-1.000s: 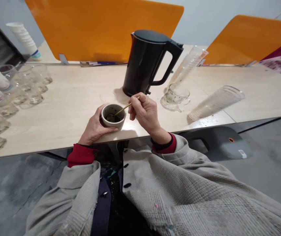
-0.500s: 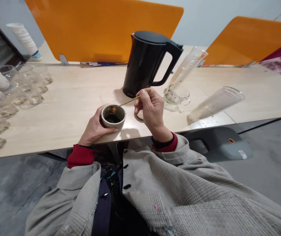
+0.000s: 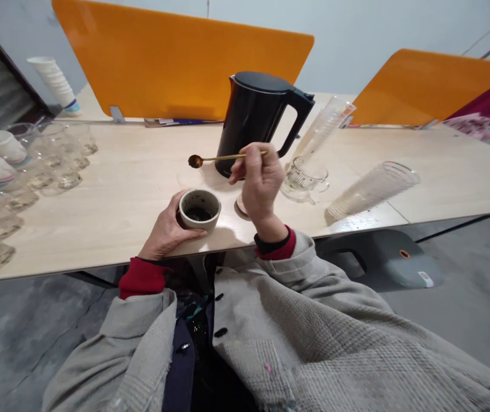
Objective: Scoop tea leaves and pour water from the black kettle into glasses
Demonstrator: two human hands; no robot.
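Note:
My left hand (image 3: 168, 230) is closed around the side of a small pale cup (image 3: 202, 223) near the table's front edge. Dark, wet-looking stuff lies inside the cup, with bits clinging to its wall. My right hand (image 3: 262, 178) pinches the handle of a thin gold spoon (image 3: 223, 157). The spoon's bowl, holding something dark brown, is up above and behind the cup, apart from it. Partly hidden by my right hand, a small round pale object (image 3: 241, 206) lies on the table. A black electric kettle (image 3: 247, 117) stands just behind the hands.
Right of the kettle are a ribbed glass cup (image 3: 307, 174) and leaning stacks of clear plastic cups (image 3: 373, 189). Several glasses (image 3: 41, 171) and paper cups (image 3: 0, 146) crowd the left end. Orange dividers (image 3: 184, 63) line the back; a grey stool (image 3: 382, 260) is below.
My right hand has lifted the spoon up out of the cup's mouth, and its bowl is now above the rim. The left hand still holds the cup in place. The view has shifted slightly.

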